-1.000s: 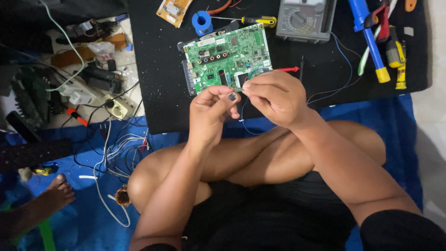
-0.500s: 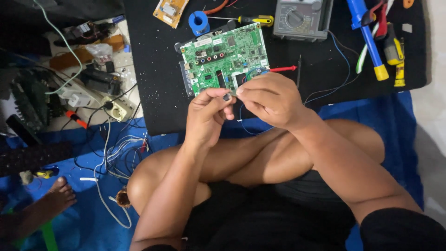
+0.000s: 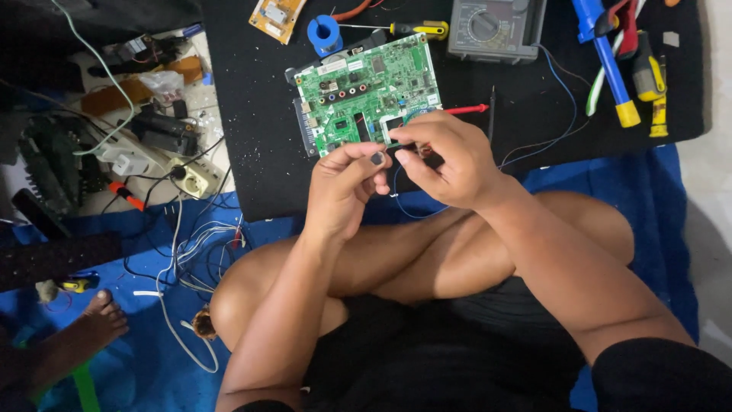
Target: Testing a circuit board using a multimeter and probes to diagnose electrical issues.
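At frame centre, left hand (image 3: 347,183) pinches a small dark part (image 3: 377,158), right hand (image 3: 442,156) fingers pinch sth hidden over the green circuit board (image 3: 366,88); best keep wrists steady, grip light.

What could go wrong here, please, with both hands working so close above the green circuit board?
The small part pinched in the left hand could slip and vanish among the loose wires on the blue sheet. The right hand hovers over the green circuit board and might snag the thin blue wire.

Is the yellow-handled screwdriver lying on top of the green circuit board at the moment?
No, the yellow-handled screwdriver lies on the black mat just beyond the green circuit board.
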